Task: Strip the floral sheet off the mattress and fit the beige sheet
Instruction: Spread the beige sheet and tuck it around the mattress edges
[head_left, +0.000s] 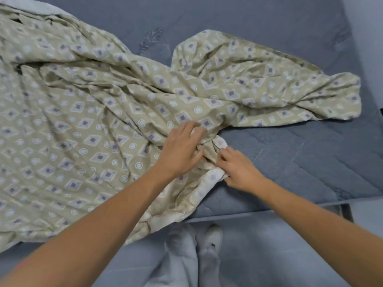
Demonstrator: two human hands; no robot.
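A beige sheet (83,121) printed with diamonds and circles lies crumpled across the grey-blue mattress (300,158), covering its left part, with one bunched end reaching far right. My left hand (182,150) rests on a gathered fold of the sheet, fingers curled into the cloth. My right hand (238,170) pinches the sheet's pale hem near the mattress's front edge. No floral sheet is in view.
The mattress's front edge runs along the lower middle, and the bare quilted mattress shows at the right and back. My legs in light trousers and a white shoe (213,235) stand on the grey floor (269,255) below. A dark gap (348,212) shows at the mattress's right corner.
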